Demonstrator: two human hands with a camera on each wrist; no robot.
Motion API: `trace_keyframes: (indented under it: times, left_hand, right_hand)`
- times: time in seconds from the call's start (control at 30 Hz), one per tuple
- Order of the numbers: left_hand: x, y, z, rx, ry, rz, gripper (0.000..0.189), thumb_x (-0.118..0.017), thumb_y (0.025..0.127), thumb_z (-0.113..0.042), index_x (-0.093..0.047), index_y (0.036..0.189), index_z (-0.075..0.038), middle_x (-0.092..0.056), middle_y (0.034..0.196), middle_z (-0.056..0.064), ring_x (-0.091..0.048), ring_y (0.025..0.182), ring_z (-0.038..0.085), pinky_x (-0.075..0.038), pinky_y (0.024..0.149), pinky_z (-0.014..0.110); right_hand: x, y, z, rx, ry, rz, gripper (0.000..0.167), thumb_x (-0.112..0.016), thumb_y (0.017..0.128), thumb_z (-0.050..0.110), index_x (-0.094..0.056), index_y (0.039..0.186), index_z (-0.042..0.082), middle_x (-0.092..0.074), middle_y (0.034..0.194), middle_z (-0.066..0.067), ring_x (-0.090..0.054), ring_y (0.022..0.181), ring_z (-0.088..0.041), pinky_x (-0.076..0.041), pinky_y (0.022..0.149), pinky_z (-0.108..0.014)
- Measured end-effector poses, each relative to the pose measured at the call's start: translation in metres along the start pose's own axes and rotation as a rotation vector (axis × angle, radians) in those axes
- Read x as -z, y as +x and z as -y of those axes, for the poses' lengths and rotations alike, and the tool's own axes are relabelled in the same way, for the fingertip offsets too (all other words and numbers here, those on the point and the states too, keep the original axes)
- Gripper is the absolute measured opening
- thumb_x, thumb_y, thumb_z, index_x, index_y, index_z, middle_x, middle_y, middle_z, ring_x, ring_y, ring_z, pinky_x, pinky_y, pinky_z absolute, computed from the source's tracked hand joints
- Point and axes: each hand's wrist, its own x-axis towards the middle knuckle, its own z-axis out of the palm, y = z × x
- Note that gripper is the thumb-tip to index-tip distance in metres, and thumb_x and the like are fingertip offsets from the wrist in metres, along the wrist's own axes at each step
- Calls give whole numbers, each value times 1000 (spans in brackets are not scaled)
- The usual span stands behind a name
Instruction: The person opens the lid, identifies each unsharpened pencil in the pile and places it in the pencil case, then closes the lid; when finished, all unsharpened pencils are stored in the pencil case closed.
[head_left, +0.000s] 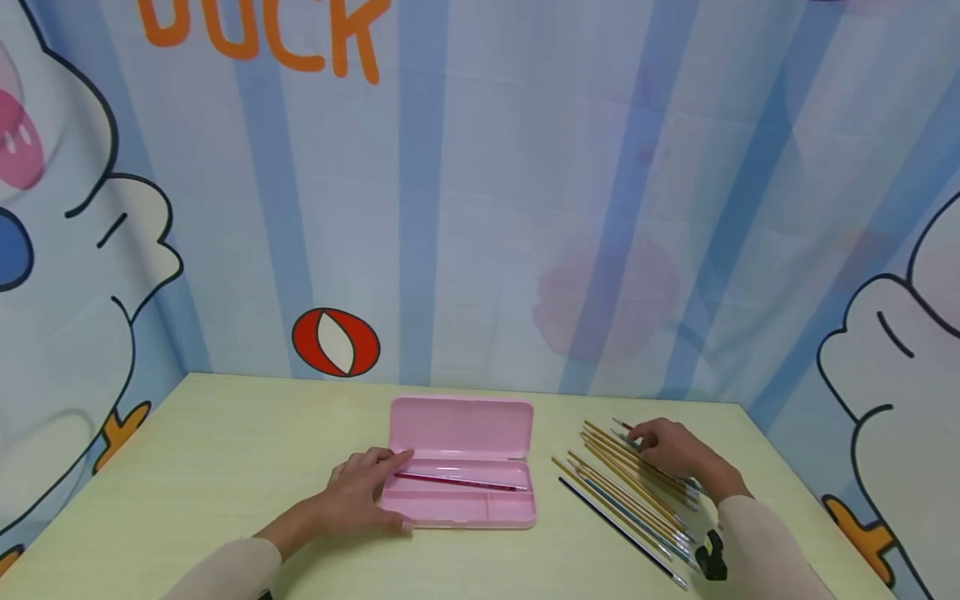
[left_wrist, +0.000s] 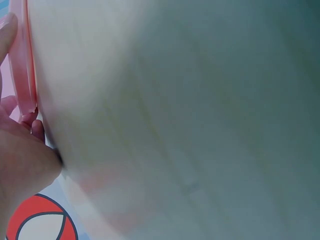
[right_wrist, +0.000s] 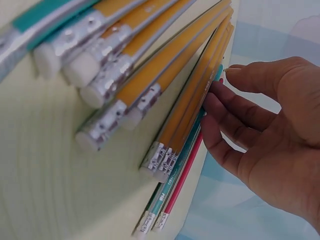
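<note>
An open pink pencil case (head_left: 461, 425) lies on the table with its lid tipped back. One dark red pencil (head_left: 461, 481) rests inside it. My left hand (head_left: 360, 492) grips the case's left end, thumb at the front corner and fingers by the hinge side; the left wrist view catches the case edge (left_wrist: 22, 65) between them. On the right, my right hand (head_left: 678, 450) reaches over the far side of a spread of pencils (head_left: 630, 492). Its bent fingertips touch a teal pencil (right_wrist: 167, 192) and a red pencil (right_wrist: 182, 177), thumb held slightly apart.
Several yellow pencils (right_wrist: 192, 100) lie beside the teal one, eraser ends toward me. A dark blue pencil (head_left: 618, 531) lies nearest the case. A black wrist strap piece (head_left: 711, 557) shows at the right sleeve. A printed curtain (head_left: 487, 208) hangs behind the table (head_left: 262, 433).
</note>
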Motion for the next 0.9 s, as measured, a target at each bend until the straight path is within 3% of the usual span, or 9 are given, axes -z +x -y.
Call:
trace_keyframes:
  times: [0.23,0.37,0.5,0.57,0.77,0.9]
  left_hand:
    - [0,-1,-1,3,5,-4,98,-87,71,-47,-42,153,-17,-46,143,12,-37,129,34,-25,109,64]
    - [0,0,-1,5,5,-5,98,-87,70,-46,-42,153,-17,-46,143,12,-37,129,34,-25,109,64]
    - [-1,0,0,3,-4,-7,98,-87,70,-47,-42,152,-17,-46,143,12,-37,130,35,-24,109,63]
    - [-1,0,0,-2,-7,-10,98,-87,71,-47,-42,152,-17,-46,143,11,-37,130,34,-24,109,63]
    - [-1,0,2,-8,-3,-15,98,-86,71,-49,-42,153,-18,-45,143,10,-37,130,33,-24,110,62]
    - [-1,0,2,-6,-2,-13,97,-86,71,-48,-42,153,-18,-45,143,10,-37,130,33,-24,110,62]
  right_hand:
    - [-3,0,-1,-9,-9,-9,38,-53,91,-4,-60,128,-9,-67,114,-27,-66,102,-39,-55,78,-46]
    - [-5,0,-1,-3,-31,-27,37,-51,88,-6,-64,124,-8,-69,104,-20,-62,82,-26,-49,69,-40]
    - [-7,1,-3,11,-57,-40,34,-49,90,-7,-68,119,-4,-65,86,-9,-41,64,-18,-37,64,-36]
    - [-7,1,-5,20,-71,-44,33,-49,91,-7,-70,117,-3,-62,81,-6,-37,62,-17,-36,64,-37]
    - [-7,2,-6,29,-84,-42,33,-49,92,-10,-69,117,-5,-66,92,-8,-40,65,-18,-37,66,-37]
    - [-7,2,-5,12,-75,-19,36,-47,91,-12,-68,120,-5,-57,78,-4,-34,62,-17,-36,64,-36]
